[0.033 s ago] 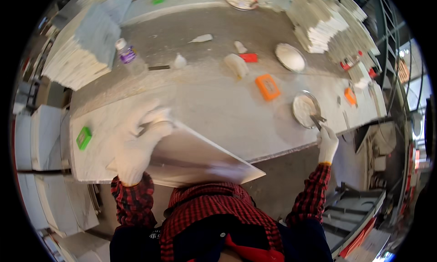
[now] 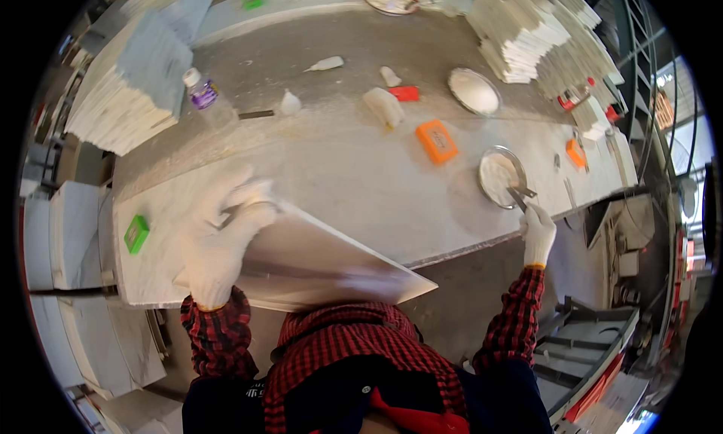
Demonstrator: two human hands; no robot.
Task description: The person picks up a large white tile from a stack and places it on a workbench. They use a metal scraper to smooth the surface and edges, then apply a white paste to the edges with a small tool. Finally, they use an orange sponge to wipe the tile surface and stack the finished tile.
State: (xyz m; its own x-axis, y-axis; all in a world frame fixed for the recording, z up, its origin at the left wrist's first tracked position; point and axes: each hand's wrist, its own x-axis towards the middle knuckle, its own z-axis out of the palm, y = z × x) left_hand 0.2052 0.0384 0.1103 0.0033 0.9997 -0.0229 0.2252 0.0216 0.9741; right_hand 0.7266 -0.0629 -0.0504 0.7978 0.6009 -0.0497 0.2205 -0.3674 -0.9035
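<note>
The right hand (image 2: 538,230) is closed around a flat, grey tool (image 2: 517,199), whose far end is in the round metal bowl (image 2: 481,179) just beyond the fingers; the pale paste (image 2: 498,173) there lies against the tool, and how much it carries cannot be told. Across from that grip, well to its left, the left hand (image 2: 217,246) is bent around the upper left part of the pale panel (image 2: 339,262), thumb and fingers partly parted; blur hides how firmly it holds. The panel is tilted, its broad face between the two hands and its pointed corner near the person's front, reaching past the edge of the worktable (image 2: 339,170). As for progress, the panel is propped and the tool is at the paste, apart from the panel. No paste can be made out on the panel's visible face, though glare and shadow make this uncertain, so any spreading there seems not yet done. Beyond the bowl, further from the right grip, lies an orange block (image 2: 437,142).
</note>
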